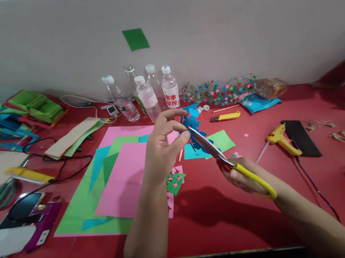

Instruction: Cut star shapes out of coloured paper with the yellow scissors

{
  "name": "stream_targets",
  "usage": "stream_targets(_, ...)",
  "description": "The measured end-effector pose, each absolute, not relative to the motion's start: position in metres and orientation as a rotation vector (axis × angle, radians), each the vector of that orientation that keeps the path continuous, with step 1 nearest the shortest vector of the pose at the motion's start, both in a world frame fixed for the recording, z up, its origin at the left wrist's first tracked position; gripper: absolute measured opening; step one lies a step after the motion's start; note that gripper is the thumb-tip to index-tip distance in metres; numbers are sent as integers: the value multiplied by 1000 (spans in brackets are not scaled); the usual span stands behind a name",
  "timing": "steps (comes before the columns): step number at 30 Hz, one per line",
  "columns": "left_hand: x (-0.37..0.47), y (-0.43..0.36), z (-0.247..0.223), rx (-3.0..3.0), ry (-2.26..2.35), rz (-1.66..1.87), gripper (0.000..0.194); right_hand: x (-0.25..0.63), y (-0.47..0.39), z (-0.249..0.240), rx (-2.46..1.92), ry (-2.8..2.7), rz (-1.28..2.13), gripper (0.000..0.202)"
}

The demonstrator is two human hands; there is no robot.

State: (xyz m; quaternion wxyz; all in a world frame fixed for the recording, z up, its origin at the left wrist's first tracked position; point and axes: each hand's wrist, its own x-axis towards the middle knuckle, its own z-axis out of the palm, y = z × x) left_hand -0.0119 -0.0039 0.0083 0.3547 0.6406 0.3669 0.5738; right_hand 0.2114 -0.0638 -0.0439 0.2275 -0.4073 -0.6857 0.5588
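Observation:
My left hand (pixel 166 141) is raised above the table and pinches a piece of blue paper (pixel 195 121) with a jagged, cut edge. In my right hand (pixel 241 177) is a pair of scissors (pixel 210 147) with yellow handles. Its blades point up and left and meet the blue paper close to my left fingertips. Whether the blades are apart is hard to make out. Below the hands lie light blue and light green paper pieces (pixel 223 140), and a green scrap (pixel 176 183) with small pink stars.
Coloured sheets (pixel 118 181) are stacked on the left. Several plastic bottles (pixel 148 98) stand by the wall, beside a heap of small paper stars (pixel 219 91). A yellow utility knife (pixel 229 116) lies behind the hands. A yellow glue gun (pixel 281 140) with a cord lies on the right.

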Motion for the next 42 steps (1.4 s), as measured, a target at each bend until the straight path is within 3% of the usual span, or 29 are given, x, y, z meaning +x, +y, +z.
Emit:
stream_targets(23, 3, -4, -2, 1660, 933, 1625, 13, 194, -80, -54, -1159, -1611, 1614, 48)
stream_targets(33, 3, 0, -8, 1666, 884, 1636, 11, 191, -79, -52, -1271, -1696, 1450, 53)
stream_targets(42, 12, 1, -15, 1480, 806, 1653, 10, 187, -78, -50, -1288, -1637, 1429, 42)
